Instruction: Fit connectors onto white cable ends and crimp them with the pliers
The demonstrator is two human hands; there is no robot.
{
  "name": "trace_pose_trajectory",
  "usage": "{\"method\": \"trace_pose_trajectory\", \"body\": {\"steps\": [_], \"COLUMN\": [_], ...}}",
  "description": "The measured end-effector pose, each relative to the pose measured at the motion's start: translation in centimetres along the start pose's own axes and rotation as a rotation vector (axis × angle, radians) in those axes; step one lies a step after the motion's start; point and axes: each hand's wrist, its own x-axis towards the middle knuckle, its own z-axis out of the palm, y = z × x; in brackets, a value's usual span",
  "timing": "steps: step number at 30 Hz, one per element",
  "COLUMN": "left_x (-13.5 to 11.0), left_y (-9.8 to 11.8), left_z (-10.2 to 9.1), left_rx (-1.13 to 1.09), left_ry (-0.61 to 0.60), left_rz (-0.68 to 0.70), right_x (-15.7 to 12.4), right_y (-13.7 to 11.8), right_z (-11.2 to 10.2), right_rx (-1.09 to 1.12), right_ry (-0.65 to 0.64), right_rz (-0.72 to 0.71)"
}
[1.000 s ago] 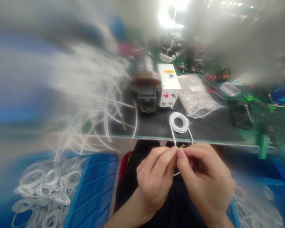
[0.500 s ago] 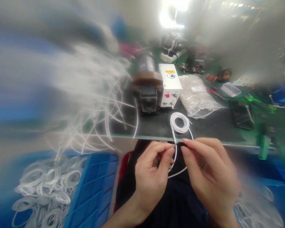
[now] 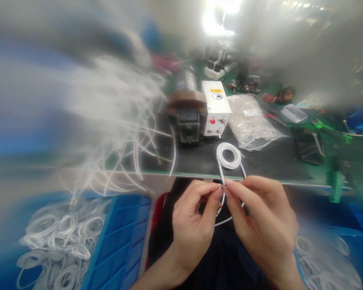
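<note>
Fingertips of the left hand [image 3: 193, 225] and right hand [image 3: 260, 227] pinch the bare tip of the white cable [image 3: 229, 165] at lower centre, its coil lying on the dark mat [image 3: 199, 161] just above; a close, steady pinch should hold the fine strands together.

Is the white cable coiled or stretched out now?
Coiled: the white cable lies as a ring on the dark mat; only one end runs to the left hand and right hand.

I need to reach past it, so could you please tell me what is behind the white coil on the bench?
A white box with a red button stands behind the coil, a clear bag to its right. What lies behind the box is hidden.
</note>
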Motion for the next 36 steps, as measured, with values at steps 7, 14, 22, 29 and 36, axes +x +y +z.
{"method": "trace_pose_trajectory", "body": {"steps": [7,14,22,29,36], "left_x": [0.14,0.15,0.18,-0.17,-0.25], "left_y": [-0.25,-0.19,-0.15,-0.12,-0.41], "left_z": [-0.07,-0.15,-0.16,-0.18,-0.22], "left_rx": [0.117,0.204,0.21,0.133,0.054], "left_ry": [0.032,0.044,0.049,0.029,0.004], "left_rz": [0.166,0.256,0.269,0.216,0.171], "right_x": [0.2,0.03,-0.15,0.2,0.31], "right_y": [-0.01,0.22,0.37,0.12,0.06], "right_z": [-0.07,-0.14,-0.15,-0.03,-0.17], "right_rx": [-0.021,-0.106,-0.048,0.143,0.207], "right_ry": [-0.014,-0.024,-0.016,-0.006,-0.018], "right_rz": [0.002,-0.02,-0.024,0.101,0.134]}}
